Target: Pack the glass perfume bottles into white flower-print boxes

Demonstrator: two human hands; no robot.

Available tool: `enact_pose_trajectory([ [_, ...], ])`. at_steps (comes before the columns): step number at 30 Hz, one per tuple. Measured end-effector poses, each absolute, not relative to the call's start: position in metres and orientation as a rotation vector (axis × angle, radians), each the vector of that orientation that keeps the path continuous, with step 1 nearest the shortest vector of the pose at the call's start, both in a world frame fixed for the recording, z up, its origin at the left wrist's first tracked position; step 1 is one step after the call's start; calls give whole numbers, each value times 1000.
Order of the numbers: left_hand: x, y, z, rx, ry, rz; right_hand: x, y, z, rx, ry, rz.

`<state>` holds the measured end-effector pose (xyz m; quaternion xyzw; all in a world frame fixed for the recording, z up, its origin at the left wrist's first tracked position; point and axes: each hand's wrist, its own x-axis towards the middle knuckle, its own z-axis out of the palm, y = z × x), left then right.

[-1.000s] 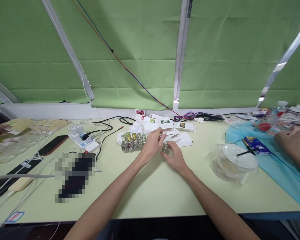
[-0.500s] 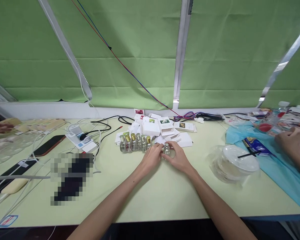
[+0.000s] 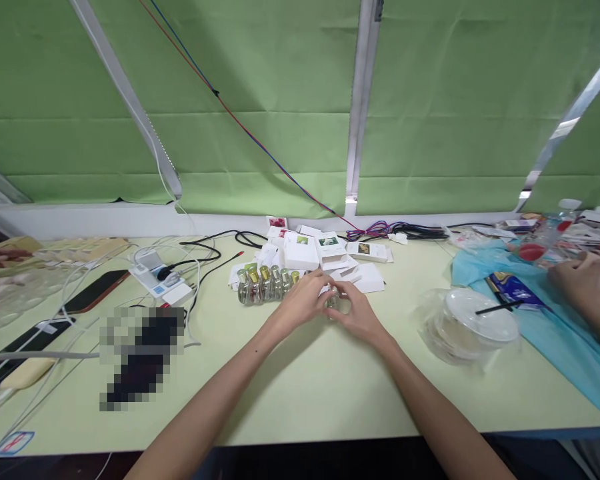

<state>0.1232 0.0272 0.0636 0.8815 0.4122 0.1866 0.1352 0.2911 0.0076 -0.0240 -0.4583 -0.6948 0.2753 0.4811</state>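
Note:
A small glass perfume bottle [image 3: 333, 302] stands between my two hands, partly hidden by the fingers. My right hand [image 3: 360, 313] is closed around its side, thumb low and index finger near the top. From the other side, my left hand [image 3: 305, 298] reaches over the bottle, its fingers closed at the cap, which they cover. Just left of that hand, a row of several similar bottles [image 3: 264, 287] with gold and silver-coloured caps stands upright on the table. Behind the row and my hands lie small white boxes [image 3: 301, 252] with flower pictures, in a loose pile.
At left are a power strip [image 3: 160, 279], phones and tangled white cables. A plastic-wrapped round container [image 3: 480, 320] sits at right, beside a blue sheet [image 3: 555, 340] with a dark blue packet [image 3: 520, 291]. Other people's hands show at both far edges.
My left hand has moved up and right, from beside the bottle to over its top, and now covers the cap. My right hand stays at the bottle.

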Motion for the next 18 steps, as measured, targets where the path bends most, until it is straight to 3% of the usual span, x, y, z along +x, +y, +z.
enact_pose_trajectory([
  [6,129,34,55,2575,1081,551,291,7,-22,-1088,-1676,707],
  [18,140,33,42,2727,1318,392,289,9,-24,-1097,-1632,683],
])
